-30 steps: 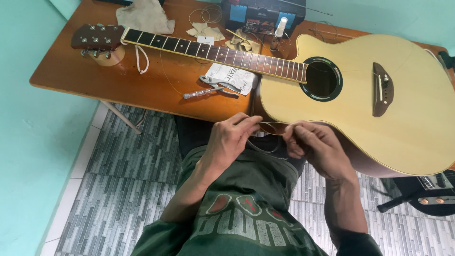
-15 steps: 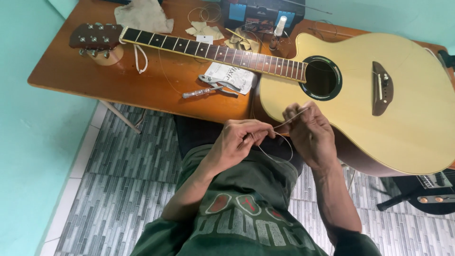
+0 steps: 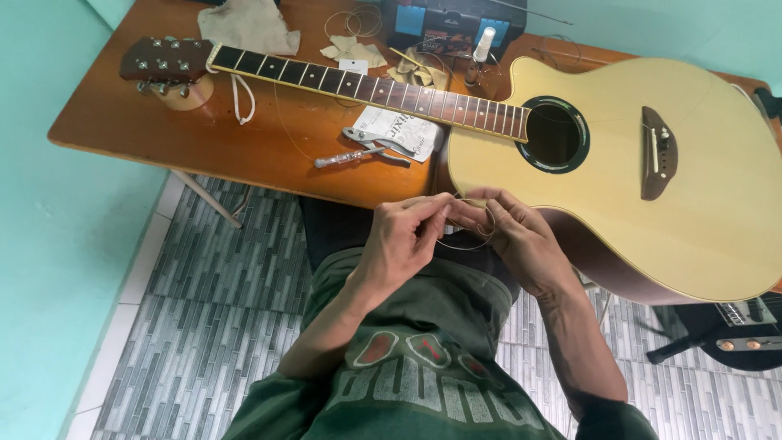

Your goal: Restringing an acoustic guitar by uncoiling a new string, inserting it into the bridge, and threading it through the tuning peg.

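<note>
Head view: both hands working a coiled guitar string

Head camera is looking down at the person's lap. Far left beyond the fingers, the guitar headstock (image 3: 167,61) is resting on the wooden counter (image 3: 122,122), with a beige cloth (image 3: 248,24) just past it. Closer to the fingers, a metal string tool (image 3: 358,153) is lying on a printed paper packet (image 3: 403,134). The left hand (image 3: 399,244) is pinching its fingers closed on a thin coiled guitar string (image 3: 466,236), which is looping between both hands just above the lap. The right hand (image 3: 517,240) is gripping the same coil with closed fingers, touching the left fingertips. Right of the fingers, the acoustic guitar body (image 3: 652,179) is lying flat, overhanging the counter edge.
</note>
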